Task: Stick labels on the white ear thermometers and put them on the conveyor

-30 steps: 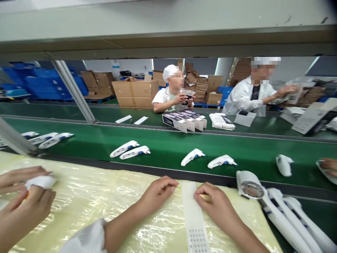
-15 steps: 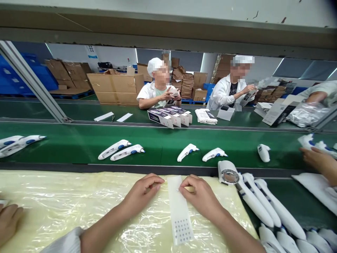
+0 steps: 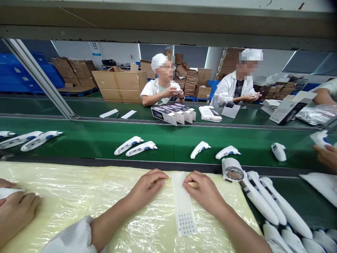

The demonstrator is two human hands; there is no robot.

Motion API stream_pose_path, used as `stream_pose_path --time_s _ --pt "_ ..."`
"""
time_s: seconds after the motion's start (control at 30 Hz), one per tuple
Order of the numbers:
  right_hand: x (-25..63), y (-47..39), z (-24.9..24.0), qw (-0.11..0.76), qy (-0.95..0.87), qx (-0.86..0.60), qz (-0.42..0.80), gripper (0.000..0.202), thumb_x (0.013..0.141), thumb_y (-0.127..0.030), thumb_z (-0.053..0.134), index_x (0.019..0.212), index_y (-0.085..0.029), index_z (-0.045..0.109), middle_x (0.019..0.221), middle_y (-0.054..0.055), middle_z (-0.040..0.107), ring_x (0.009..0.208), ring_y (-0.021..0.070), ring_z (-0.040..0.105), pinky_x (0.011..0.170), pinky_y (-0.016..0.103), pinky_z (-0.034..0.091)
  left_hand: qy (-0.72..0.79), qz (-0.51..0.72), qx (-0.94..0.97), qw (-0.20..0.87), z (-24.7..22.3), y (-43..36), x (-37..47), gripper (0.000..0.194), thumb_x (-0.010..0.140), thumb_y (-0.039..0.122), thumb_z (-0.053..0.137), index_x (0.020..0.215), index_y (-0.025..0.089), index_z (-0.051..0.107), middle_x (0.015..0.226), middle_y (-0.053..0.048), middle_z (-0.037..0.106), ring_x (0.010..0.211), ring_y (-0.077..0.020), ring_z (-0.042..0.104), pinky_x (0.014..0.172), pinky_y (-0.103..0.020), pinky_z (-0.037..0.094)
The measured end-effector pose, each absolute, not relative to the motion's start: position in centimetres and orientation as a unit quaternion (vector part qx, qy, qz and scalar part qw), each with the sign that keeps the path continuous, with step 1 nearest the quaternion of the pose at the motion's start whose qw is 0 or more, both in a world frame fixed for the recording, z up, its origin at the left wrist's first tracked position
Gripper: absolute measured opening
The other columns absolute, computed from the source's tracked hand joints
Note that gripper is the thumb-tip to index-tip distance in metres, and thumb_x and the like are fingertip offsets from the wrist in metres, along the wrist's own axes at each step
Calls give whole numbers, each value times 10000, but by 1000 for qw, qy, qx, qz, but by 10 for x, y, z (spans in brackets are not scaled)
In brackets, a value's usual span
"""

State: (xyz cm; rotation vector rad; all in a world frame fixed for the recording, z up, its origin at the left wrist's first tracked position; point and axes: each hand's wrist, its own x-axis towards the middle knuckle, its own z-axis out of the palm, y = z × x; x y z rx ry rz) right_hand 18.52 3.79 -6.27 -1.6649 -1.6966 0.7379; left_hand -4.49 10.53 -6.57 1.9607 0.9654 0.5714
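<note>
A pale sticker sheet [image 3: 181, 200] lies lengthwise on yellow plastic wrap, with rows of small round grey dots at its near end. My right hand [image 3: 202, 188] is closed in a pinch at the sheet's upper right edge; whatever is between thumb and forefinger is too small to make out. To the left of the sheet, my left hand [image 3: 150, 186] rests with curled fingers, its thumb and forefinger tips close together near the edge. Nothing shows between them. Beside my right hand stands a white device with a round clear window [image 3: 233, 172].
Several white handheld devices [image 3: 263, 200] lie at the right. More blue-tipped ones [image 3: 142, 149] sit on the green conveyor [image 3: 86, 140] ahead. A co-worker's hands [image 3: 18, 211] are at the left, another's hand [image 3: 328, 156] at the right. Two people work across the line by printed boxes [image 3: 171, 114].
The view has shifted slightly, and the devices on the conveyor appear farther right. My hands keep nearly the same pose around the sheet. The co-worker's hands at left show more, with a white item.
</note>
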Motion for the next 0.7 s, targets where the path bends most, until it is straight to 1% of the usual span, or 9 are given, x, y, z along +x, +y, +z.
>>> stream_pose_path --time_s 0.13,0.33,0.53,0.7 --pt "185 38 -62 321 -645 -634 280 132 853 -229 592 759 -236 685 852 8 704 842 186 660 792 294 452 386 229 790 418 -68 106 -45 287 921 317 482 1068 215 707 1067 -73 649 879 -184 627 708 -263 483" --pt "183 38 -58 315 -639 -644 280 117 842 -203 610 762 -236 689 864 -3 713 853 174 660 800 278 438 384 229 792 416 -72 107 -47 278 933 318 480 1068 223 704 1075 -71 643 930 -194 634 749 -264 489" --pt "178 40 -64 319 -641 -648 259 140 825 -162 602 715 -217 669 799 -2 696 827 181 661 777 283 431 367 240 808 393 -73 105 -49 259 926 251 469 1013 217 710 1009 -68 653 964 -205 638 863 -293 479" --pt "176 46 -75 324 -650 -642 246 156 822 -157 587 698 -219 660 788 -4 703 848 189 667 793 289 433 375 239 810 383 -78 106 -50 259 933 239 465 1021 220 707 1031 -77 650 947 -207 640 814 -278 485"
